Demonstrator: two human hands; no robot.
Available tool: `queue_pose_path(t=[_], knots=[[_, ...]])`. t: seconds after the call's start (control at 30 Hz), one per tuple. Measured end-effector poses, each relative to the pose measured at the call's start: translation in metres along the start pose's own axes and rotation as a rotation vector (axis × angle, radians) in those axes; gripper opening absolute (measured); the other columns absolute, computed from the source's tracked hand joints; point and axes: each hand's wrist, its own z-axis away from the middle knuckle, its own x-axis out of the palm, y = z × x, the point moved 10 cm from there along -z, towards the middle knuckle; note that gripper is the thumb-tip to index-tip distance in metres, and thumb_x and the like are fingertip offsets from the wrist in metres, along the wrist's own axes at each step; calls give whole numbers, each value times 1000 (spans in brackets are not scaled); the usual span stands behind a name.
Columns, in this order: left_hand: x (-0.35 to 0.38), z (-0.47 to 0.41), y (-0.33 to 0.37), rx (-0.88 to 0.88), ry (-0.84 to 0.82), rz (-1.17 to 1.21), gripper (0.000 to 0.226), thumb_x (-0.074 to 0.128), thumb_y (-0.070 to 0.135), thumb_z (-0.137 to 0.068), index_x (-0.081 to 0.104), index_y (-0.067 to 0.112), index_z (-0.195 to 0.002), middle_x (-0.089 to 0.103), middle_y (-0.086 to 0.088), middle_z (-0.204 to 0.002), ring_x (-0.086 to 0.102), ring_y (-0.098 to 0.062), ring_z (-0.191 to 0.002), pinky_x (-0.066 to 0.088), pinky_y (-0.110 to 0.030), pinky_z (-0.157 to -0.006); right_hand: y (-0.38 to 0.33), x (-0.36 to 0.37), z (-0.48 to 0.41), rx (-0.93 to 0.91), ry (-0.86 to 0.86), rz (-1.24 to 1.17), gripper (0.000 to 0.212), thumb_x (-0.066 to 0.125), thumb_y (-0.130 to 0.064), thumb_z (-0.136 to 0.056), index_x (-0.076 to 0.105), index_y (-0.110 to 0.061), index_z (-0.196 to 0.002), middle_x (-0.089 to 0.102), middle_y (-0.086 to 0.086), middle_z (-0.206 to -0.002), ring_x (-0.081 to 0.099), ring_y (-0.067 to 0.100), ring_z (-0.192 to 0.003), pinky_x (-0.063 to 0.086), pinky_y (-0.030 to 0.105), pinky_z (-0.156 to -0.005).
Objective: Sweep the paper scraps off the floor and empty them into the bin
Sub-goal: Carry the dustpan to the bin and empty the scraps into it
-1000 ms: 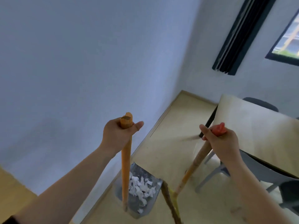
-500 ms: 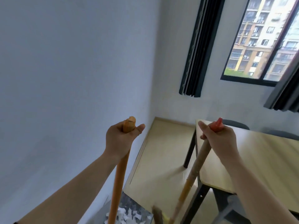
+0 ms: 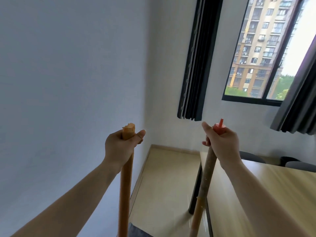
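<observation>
Clenching round the top of an orange dustpan pole [image 3: 125, 189], the left grip [image 3: 119, 147] is holding it upright close to the pale wall [image 3: 68, 82], thumb pointing forward. The right grip [image 3: 222, 144] is wrapping round the broom handle [image 3: 207, 170] just under its red cap [image 3: 219, 128], and the speckled brown handle is slanting down to the bottom edge. Only a grey corner of the dustpan [image 3: 136, 232] is showing at the foot of the pole. A light wooden bench [image 3: 265, 194] is standing to the right, its dark leg [image 3: 195, 194] just behind the broom handle, with grey chairs [image 3: 251, 157] beyond it. Dark curtains [image 3: 196, 65] are hanging beside a window [image 3: 261, 48]. Against half a second ago, the view is tilting higher, and the white paper scraps in the pan are no longer showing.
</observation>
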Motion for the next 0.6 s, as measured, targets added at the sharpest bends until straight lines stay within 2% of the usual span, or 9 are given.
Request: queue_pose_path(t=[0.13, 0.3, 0.37, 0.47, 0.5, 0.6], knots=[[46, -86, -18, 1, -52, 49, 29, 81, 42, -71, 71, 15, -66, 75, 1, -71, 72, -19, -80, 54, -43, -93, 26, 22, -74, -30, 72, 54, 38, 68, -37, -87, 60, -5, -68, 56, 4, -57, 58, 2, -46, 54, 13, -55], [111, -191, -35, 21, -139, 79, 33, 81, 43, -70, 71, 12, -68, 75, 0, -70, 72, -17, -77, 55, -44, -90, 53, 48, -166, -37, 138, 137, 40, 67, -35, -88, 61, 0, -71, 56, 7, -58, 59, 0, -46, 48, 6, -51], [140, -232, -40, 53, -168, 88, 40, 81, 44, -69, 70, 6, -69, 74, -7, -70, 72, -24, -76, 55, -48, -89, 65, 51, -203, -38, 177, 161, 38, 67, -35, -88, 61, -2, -70, 57, 7, -59, 60, 0, -46, 48, 5, -51], [183, -283, -45, 108, -198, 108, 70, 81, 56, -61, 61, -9, -76, 65, -29, -80, 66, -43, -83, 54, -55, -87, 86, 54, -252, -43, 219, 162, 37, 68, -33, -88, 60, -3, -68, 56, 7, -59, 61, 1, -46, 50, 8, -52], [196, -296, -47, 121, -217, 110, 72, 81, 58, -59, 60, -9, -76, 63, -32, -82, 65, -45, -84, 53, -56, -87, 93, 56, -265, -45, 230, 165, 38, 68, -33, -88, 60, -1, -69, 56, 7, -59, 61, 1, -46, 52, 9, -53], [239, -349, -53, 156, -232, 102, 62, 82, 50, -65, 62, -8, -77, 66, -29, -83, 66, -43, -87, 53, -53, -87, 119, 59, -322, -63, 267, 146, 39, 68, -32, -88, 60, 1, -71, 56, 8, -60, 60, 1, -46, 52, 10, -53]])
